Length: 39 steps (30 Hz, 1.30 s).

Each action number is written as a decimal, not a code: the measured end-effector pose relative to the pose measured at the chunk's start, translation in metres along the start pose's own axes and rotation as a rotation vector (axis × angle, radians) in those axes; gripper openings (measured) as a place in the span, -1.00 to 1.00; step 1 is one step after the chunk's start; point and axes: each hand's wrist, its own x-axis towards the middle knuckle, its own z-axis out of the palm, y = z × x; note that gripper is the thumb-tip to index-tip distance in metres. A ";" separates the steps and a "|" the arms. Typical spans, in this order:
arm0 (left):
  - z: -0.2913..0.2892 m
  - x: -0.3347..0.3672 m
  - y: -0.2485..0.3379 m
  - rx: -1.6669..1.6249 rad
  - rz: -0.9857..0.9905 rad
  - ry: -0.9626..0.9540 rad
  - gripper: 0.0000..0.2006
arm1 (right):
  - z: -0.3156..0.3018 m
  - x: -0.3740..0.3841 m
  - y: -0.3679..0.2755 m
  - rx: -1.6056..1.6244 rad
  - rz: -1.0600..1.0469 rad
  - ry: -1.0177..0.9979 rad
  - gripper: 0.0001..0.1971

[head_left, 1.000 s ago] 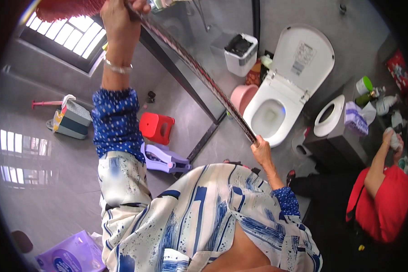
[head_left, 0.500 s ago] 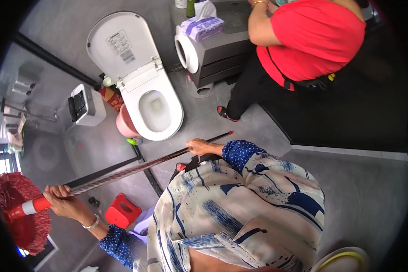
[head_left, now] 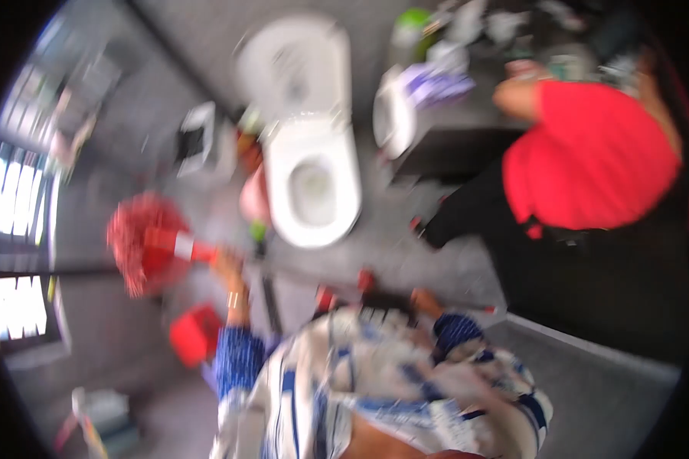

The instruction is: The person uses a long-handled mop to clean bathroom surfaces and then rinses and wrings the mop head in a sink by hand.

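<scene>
A mop with a shaggy red head (head_left: pixel 134 256) is held across the front of my body, its head off to the left. Close to the red collar, below a white band, my left hand (head_left: pixel 228 269) is wrapped round the mop. My right hand (head_left: pixel 427 303) grips the pole further along, near my right hip. The pole's red-tipped end (head_left: pixel 488 309) sticks out to the right of that hand. The picture is smeared by motion, so single fingers are hard to make out. Ahead of me stands a white toilet (head_left: pixel 350 176) with its lid raised.
A person in a red top (head_left: pixel 589 153) stands at a dark counter (head_left: pixel 467 115) on the right. Beside the toilet are a pink bucket (head_left: pixel 254 197) and a white bin (head_left: pixel 223 153). A red stool (head_left: pixel 195 335) stands at lower left, near windows (head_left: pixel 11 195).
My view has swung left, so the toilet and the person appear further right. The mop head has come in closer and up from the far left edge. Both hands still hold the mop.
</scene>
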 end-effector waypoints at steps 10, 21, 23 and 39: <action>0.067 -0.018 -0.062 0.278 -0.295 0.416 -0.75 | -0.066 -0.087 -0.089 -0.359 0.336 -0.009 -0.84; 0.070 -0.011 -0.094 0.364 -0.477 0.473 -0.78 | -0.117 -0.108 -0.104 -0.443 0.370 0.076 -0.81; 0.065 -0.011 -0.075 0.265 -0.391 0.422 -0.78 | -0.130 -0.100 -0.113 -0.450 0.310 0.071 -0.82; 0.243 -0.065 0.082 0.431 0.125 0.312 -0.79 | -0.112 -0.026 -0.119 -0.311 0.230 -0.217 -0.80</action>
